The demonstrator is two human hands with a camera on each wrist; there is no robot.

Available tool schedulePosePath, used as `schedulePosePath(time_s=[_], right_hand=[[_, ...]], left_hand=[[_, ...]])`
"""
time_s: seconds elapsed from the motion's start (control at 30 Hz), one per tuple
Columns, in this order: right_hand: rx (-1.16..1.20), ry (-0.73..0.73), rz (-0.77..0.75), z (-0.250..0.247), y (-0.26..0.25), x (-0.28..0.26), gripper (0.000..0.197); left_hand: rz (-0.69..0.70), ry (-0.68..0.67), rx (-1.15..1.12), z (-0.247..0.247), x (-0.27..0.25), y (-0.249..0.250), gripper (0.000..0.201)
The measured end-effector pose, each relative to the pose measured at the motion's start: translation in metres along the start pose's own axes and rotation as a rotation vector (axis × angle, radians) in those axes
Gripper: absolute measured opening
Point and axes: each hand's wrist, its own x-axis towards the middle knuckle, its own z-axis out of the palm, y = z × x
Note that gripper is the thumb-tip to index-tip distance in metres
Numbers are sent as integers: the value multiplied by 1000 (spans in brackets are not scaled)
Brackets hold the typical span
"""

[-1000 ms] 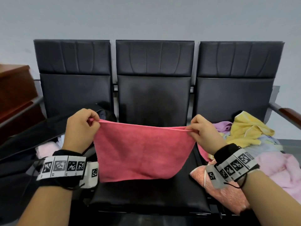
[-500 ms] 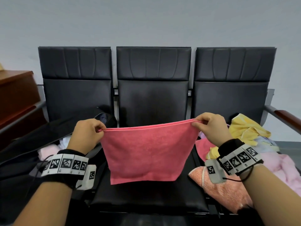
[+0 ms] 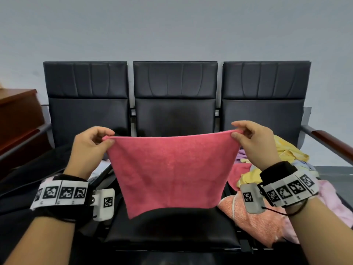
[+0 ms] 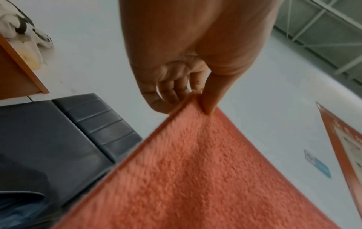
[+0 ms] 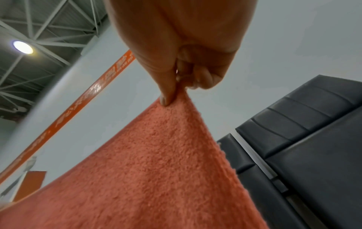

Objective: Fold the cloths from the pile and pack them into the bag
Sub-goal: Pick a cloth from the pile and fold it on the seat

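Note:
A pink-red cloth (image 3: 172, 173) hangs spread flat in the air above the middle seat (image 3: 172, 230). My left hand (image 3: 108, 139) pinches its top left corner, thumb against fingers, and my right hand (image 3: 236, 133) pinches the top right corner. The wrist views show the same cloth (image 4: 195, 178) (image 5: 147, 178) held between thumb and fingers of the left hand (image 4: 197, 99) and the right hand (image 5: 176, 91). The pile of cloths (image 3: 286, 155), yellow, pink and orange, lies on the right seat. The black bag (image 3: 38, 178) sits open on the left seat.
Three black chairs (image 3: 175, 81) stand joined in a row against a grey wall. A wooden cabinet (image 3: 17, 115) is at the far left, and a wood-topped armrest (image 3: 332, 142) at the far right. An orange cloth (image 3: 254, 222) hangs over the right seat's front edge.
Both hands have risen and moved apart, and the cloth is now stretched wider and higher above the middle seat. The head view has tilted up.

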Motion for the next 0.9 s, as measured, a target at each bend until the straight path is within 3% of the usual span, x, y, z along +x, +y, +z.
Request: schedulePosePath(time_s=[0.13,0.3,0.4,0.67,0.77,0.9], right_hand=[[-7,-19,20,3,-2,12,18],[157,-150,287,41,12,14,18],[69,-143,244,60,22,16,11],[298,20,78,45,5,34,7],[301,-29,87,41,15,14,5],[219,-223,177,49,46,-41,19]], left_hand=[[-22,42,-70,-1,10,0,33],[-128,35,124,22,18,-26,30],[-198,73,136,35,20,-41,30],[77,242,51,29,40,-28,19],[113,196,25,20,28,-33,18],[-16,-48,148,18,-5,-64,30]])
